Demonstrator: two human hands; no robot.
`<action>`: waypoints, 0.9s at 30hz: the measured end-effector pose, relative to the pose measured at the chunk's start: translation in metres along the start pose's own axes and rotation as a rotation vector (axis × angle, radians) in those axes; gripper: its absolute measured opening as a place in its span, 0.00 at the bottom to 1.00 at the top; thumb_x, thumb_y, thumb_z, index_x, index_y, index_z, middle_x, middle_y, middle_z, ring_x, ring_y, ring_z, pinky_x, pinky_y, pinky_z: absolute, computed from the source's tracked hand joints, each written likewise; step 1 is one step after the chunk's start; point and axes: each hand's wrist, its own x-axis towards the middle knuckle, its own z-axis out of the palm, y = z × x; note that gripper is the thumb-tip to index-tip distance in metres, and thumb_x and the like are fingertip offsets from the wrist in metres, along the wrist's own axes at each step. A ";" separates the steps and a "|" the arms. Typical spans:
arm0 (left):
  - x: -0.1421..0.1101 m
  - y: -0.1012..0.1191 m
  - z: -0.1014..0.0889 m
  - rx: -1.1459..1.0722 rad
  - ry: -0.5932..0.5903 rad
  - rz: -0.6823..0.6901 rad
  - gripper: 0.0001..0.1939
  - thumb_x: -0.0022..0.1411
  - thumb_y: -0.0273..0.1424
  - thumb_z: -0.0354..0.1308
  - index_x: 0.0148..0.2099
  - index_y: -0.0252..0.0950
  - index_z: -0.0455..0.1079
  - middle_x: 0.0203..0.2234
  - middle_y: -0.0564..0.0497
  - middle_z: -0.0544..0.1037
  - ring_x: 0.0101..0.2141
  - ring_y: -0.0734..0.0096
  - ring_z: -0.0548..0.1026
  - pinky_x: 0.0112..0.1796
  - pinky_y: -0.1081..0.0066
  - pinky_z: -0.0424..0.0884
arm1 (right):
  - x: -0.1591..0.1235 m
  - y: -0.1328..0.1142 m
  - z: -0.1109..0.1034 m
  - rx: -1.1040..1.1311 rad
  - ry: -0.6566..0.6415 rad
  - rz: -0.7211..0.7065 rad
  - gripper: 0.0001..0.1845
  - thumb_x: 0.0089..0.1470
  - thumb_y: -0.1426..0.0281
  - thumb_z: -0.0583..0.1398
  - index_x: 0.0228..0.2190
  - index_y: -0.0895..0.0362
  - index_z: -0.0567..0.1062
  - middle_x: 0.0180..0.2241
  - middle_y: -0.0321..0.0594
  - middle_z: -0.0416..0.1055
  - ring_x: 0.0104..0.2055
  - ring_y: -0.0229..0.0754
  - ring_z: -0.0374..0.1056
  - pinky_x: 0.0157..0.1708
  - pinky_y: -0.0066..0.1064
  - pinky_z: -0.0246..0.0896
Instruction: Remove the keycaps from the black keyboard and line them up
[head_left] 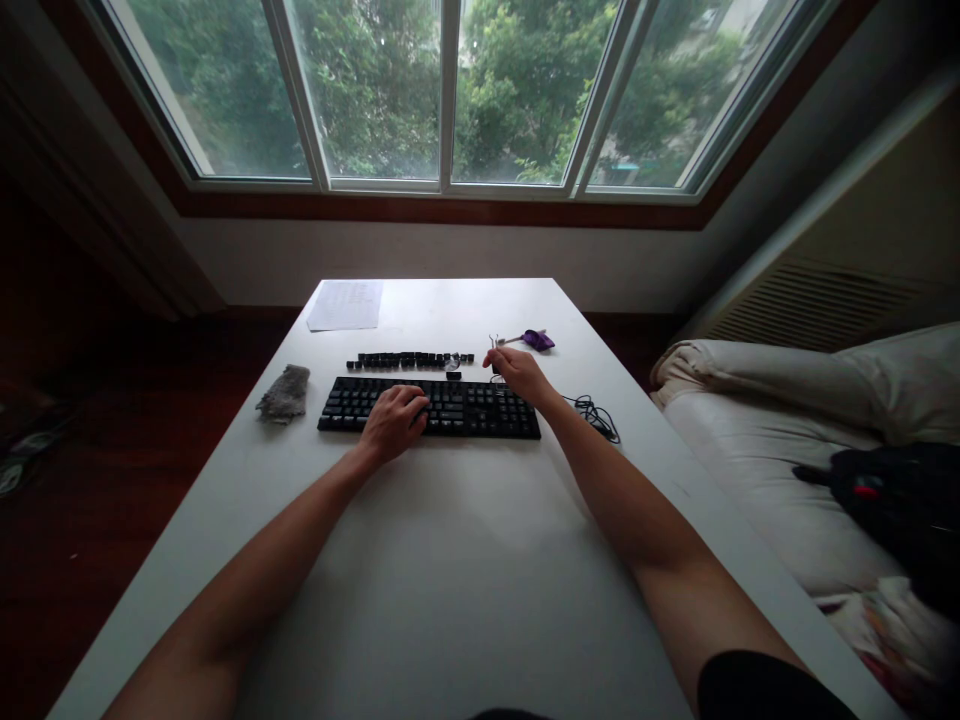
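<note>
A black keyboard (457, 420) lies across the white table in front of me. My left hand (395, 420) rests on its middle keys, fingers loosely bent over them and palm down. Above the keyboard's right part, my right hand (517, 372) is closed on a small wire keycap puller (493, 342), whose thin prongs stick up past the fingertips. Behind the keyboard, several loose black keycaps (405, 359) stand in rows. One more keycap (454, 375) sits apart, close to the keyboard's back edge.
A grey cloth (285, 394) lies left of the keyboard. Printed paper (346, 304) is at the table's far left corner. A brush with purple bristles or cloth (538, 340) lies at the back right. Coiled black cable (596, 415) is beside the keyboard. A pale sofa (750, 450) stands right.
</note>
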 end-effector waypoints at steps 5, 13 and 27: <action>0.011 0.013 0.009 -0.031 -0.086 0.029 0.15 0.66 0.33 0.54 0.54 0.42 0.71 0.52 0.45 0.72 0.53 0.54 0.68 0.54 0.52 0.66 | -0.003 -0.001 0.000 0.110 0.029 0.042 0.22 0.64 0.54 0.53 0.38 0.57 0.78 0.28 0.38 0.74 0.30 0.40 0.68 0.34 0.29 0.60; 0.034 0.038 0.030 -0.062 -0.082 0.025 0.21 0.65 0.38 0.58 0.59 0.43 0.67 0.55 0.44 0.70 0.56 0.52 0.67 0.57 0.50 0.64 | 0.004 -0.006 0.014 0.032 -0.039 -0.091 0.14 0.62 0.61 0.56 0.36 0.57 0.76 0.36 0.42 0.76 0.36 0.41 0.68 0.39 0.30 0.61; 0.026 0.030 0.020 -0.038 -0.156 0.062 0.29 0.59 0.45 0.63 0.60 0.43 0.66 0.51 0.44 0.72 0.52 0.51 0.68 0.53 0.52 0.66 | 0.005 -0.008 0.022 0.086 -0.154 0.041 0.11 0.63 0.62 0.56 0.35 0.55 0.74 0.26 0.34 0.76 0.27 0.37 0.71 0.33 0.27 0.61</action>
